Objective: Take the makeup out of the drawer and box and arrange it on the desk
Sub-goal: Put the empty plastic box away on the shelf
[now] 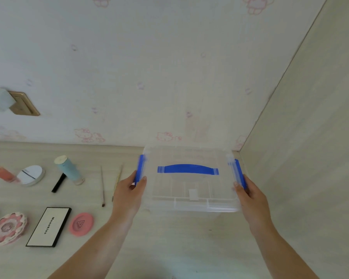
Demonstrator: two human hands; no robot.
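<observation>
A clear plastic box (pixel 191 198) with a blue handle (pixel 187 169) on its lid stands on the desk at the right, near the back wall. My left hand (pixel 132 190) grips the blue latch (pixel 139 170) on its left side. My right hand (pixel 248 190) grips the blue latch (pixel 240 174) on its right side. Makeup lies spread on the desk to the left: two thin brushes (pixel 102 186), a pale blue tube (pixel 70 170), a round white compact (pixel 31 175), a pink round compact (pixel 81 224), a white palette box (pixel 48 226) and a scalloped pink compact (pixel 7 228).
A black stick (pixel 58 183) lies beside the tube and an orange item (pixel 5 174) sits at the far left. A side panel (pixel 302 158) closes off the desk at the right. A wall socket (pixel 24 103) sits on the patterned back wall.
</observation>
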